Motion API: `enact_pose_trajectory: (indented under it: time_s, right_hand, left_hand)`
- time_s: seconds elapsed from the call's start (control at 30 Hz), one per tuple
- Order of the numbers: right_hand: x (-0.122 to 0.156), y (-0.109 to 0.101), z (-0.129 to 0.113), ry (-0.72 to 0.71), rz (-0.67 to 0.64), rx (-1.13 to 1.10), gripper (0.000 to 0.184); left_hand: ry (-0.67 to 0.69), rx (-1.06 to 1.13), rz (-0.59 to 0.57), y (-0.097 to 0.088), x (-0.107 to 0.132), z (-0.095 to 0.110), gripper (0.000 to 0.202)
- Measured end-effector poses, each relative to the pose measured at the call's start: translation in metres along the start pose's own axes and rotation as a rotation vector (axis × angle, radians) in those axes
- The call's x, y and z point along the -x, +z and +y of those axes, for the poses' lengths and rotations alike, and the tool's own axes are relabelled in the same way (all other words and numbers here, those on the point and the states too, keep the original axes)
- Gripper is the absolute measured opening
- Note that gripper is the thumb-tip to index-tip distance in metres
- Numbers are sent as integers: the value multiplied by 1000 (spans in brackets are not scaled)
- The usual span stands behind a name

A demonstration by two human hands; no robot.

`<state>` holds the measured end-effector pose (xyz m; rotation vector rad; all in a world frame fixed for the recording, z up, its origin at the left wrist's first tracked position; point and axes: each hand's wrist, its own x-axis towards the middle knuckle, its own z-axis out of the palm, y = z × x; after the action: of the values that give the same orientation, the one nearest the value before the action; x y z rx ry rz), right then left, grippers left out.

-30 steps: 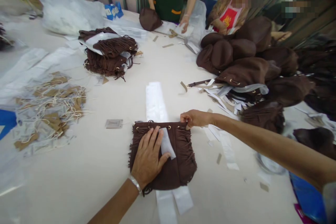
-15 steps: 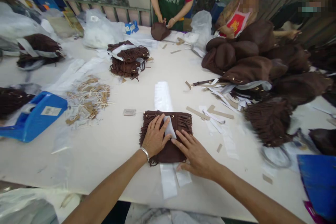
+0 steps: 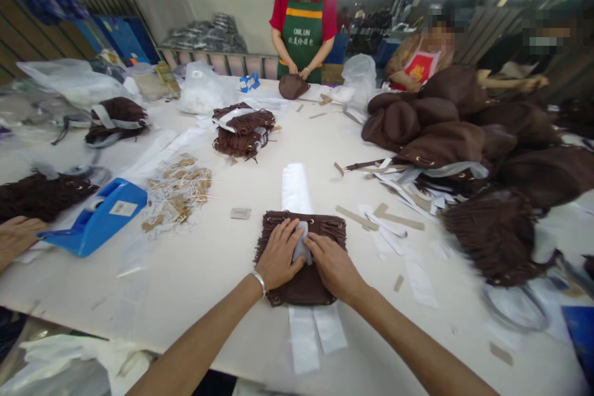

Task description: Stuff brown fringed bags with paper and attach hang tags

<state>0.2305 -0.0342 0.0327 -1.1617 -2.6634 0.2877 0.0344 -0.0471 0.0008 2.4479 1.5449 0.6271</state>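
Note:
A brown fringed suede bag [image 3: 330, 230] lies flat on the white table [image 3: 223, 266] in front of me, on top of long white paper strips [image 3: 297, 189]. My left hand [image 3: 278, 255] rests flat on the bag's left half, fingers spread, touching a folded white strip [image 3: 302, 246] at the bag's middle. My right hand [image 3: 331, 265] lies on the bag's right half, its fingers stretched onto the same strip. The strips stick out beyond the bag's near edge [image 3: 318, 337].
A pile of brown bags [image 3: 464, 130] fills the right side. A blue tape dispenser [image 3: 95, 223] and a heap of tags [image 3: 179, 192] lie left. Fringed bag stacks [image 3: 244, 130] sit further back. A person in a green apron [image 3: 304, 28] stands across; another person's hand [image 3: 16, 236] shows at the left edge.
My right hand left the bag's top right corner and came down onto the bag beside my left hand, fingers on the white strip. The view has tilted up and back.

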Motion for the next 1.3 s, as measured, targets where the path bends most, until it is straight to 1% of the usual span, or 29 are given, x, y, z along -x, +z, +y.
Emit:
enact_pose_trajectory:
  time_s: [0.07, 0.13, 0.2, 0.3, 0.4, 0.47, 0.53, 0.57, 0.63, 0.7, 0.77, 0.8, 0.87, 0.9, 0.93, 0.97, 1.03, 1.1, 1.13, 1.17, 1.23, 1.27, 1.3]
  right_hand:
    - [-6, 13, 2, -28, -31, 64, 40]
    - [-10, 19, 4, -23, -41, 87, 35]
    - [-15, 19, 6, -10, -56, 87, 33]
    - [-16, 10, 3, 11, -82, 64, 34]
    - [2, -4, -11, 10, -65, -19, 36]
    - [22, -9, -19, -48, -79, -81, 45]
    - [40, -6, -21, -128, -124, -82, 57]
    - [46, -3, -20, -155, -142, -56, 59]
    - [52, 5, -17, -147, -148, 11, 54]
    - [55, 9, -18, -105, -135, 40, 49]
    - [59, 6, -21, -88, -112, 34, 46]
    - [62, 4, -22, -102, -93, 33, 44]
    - [73, 0, -15, -124, -49, 44, 51]
    - [83, -3, -6, -92, -32, 49, 52]
    - [97, -6, 4, -26, -12, 55, 51]
    - [115, -10, 17, 73, 10, 66, 49]
    - [162, -20, 46, 360, 70, 103, 41]
    - [214, -34, 74, 664, 144, 153, 34]
    - [238, -41, 86, 757, 181, 173, 33]
    - [260, -47, 95, 808, 210, 184, 34]
    - [290, -52, 104, 829, 252, 174, 38]
    - [297, -51, 105, 815, 273, 150, 42]
    - [296, -47, 104, 806, 354, 85, 44]
  left_hand:
    - [-1, -13, -19, 1, -1, 0, 65]
    - [2, -46, -36, 2, -1, 1, 65]
    - [8, -89, -49, 4, -1, 2, 66]
    - [18, -136, -56, 8, 1, 2, 67]
    - [31, -154, -49, 13, 3, 0, 64]
    - [32, -160, -43, 12, 3, -1, 62]
    - [18, -164, -44, 8, 2, -1, 62]
    - [11, -164, -46, 4, 1, 1, 62]
    - [10, -159, -34, -7, 4, 8, 61]
    - [53, -150, -12, -17, 13, 22, 60]
    - [133, -149, -4, -22, 30, 32, 60]
    - [179, -157, -18, -21, 39, 31, 62]
    - [241, -173, 23, -10, 51, 16, 61]
    - [235, -163, 39, -2, 53, 6, 58]
    - [248, -139, 34, 6, 54, -5, 57]
    - [280, -115, 26, 12, 55, -14, 55]
    - [357, -86, 21, 20, 58, -26, 60]
    - [387, -94, 33, 22, 62, -33, 67]
    - [382, -108, 38, 22, 64, -37, 69]
    - [368, -125, 38, 21, 66, -41, 71]
    - [320, -163, 43, 17, 73, -50, 72]
    - [283, -185, 55, 11, 79, -54, 70]
    - [229, -209, 66, 4, 90, -55, 66]
